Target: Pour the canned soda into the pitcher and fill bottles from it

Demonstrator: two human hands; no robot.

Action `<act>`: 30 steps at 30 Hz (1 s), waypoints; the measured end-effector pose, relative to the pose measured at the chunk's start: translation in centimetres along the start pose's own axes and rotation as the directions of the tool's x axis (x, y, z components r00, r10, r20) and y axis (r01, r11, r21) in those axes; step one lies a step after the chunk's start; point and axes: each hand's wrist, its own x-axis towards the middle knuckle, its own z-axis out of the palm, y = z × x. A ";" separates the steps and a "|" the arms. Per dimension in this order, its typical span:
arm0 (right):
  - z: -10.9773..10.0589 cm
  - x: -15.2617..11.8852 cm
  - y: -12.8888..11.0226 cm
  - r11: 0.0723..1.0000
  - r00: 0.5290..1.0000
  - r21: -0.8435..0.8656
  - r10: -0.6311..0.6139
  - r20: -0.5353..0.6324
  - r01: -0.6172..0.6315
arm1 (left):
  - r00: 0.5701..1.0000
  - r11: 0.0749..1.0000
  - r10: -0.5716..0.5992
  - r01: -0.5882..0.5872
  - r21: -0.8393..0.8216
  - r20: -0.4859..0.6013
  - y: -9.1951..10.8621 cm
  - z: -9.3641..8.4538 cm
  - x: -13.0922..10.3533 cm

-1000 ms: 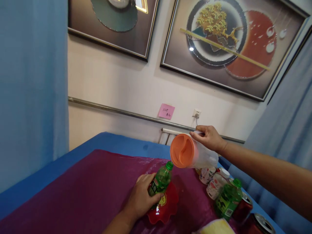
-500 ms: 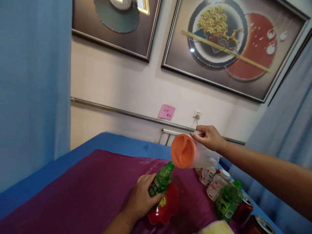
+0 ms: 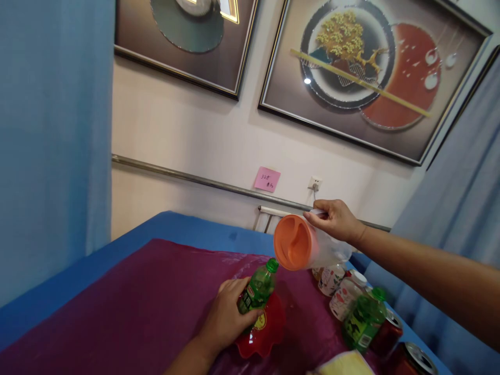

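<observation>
My left hand [image 3: 230, 315] is wrapped round a green plastic bottle [image 3: 258, 287], held tilted a little to the right above a red scalloped dish [image 3: 269, 330]. The bottle's top is green. Higher and to the right, my right hand [image 3: 338, 221] grips the handle of a translucent pitcher [image 3: 326, 252]. The pitcher is tipped on its side, its orange lid [image 3: 292, 242] facing left, just above and right of the bottle's top. No stream of liquid can be made out between them.
On the right of the purple-red cloth [image 3: 136, 307] stand patterned bottles [image 3: 344, 297], another green bottle [image 3: 365, 320] and two cans [image 3: 416, 359]. A yellow cloth [image 3: 346, 364] lies at the bottom edge. A metal rail [image 3: 195, 179] runs along the wall.
Both hands keep their holds on the bottle and the pitcher, almost unmoved. The items on the right appear shifted very slightly left with the view.
</observation>
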 end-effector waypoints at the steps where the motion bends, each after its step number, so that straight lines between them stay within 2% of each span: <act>1: 0.0 0.0 0.0 1.000 1.000 -0.001 0.002 0.002 -0.002 | 1.000 1.000 0.003 -0.003 0.000 0.002 0.0 0.0 0.0; 30: -0.3 0.1 -0.6 1.000 1.000 -0.003 0.001 0.011 -0.001 | 1.000 1.000 -0.001 0.001 -0.006 -0.012 0.7 -0.4 -0.2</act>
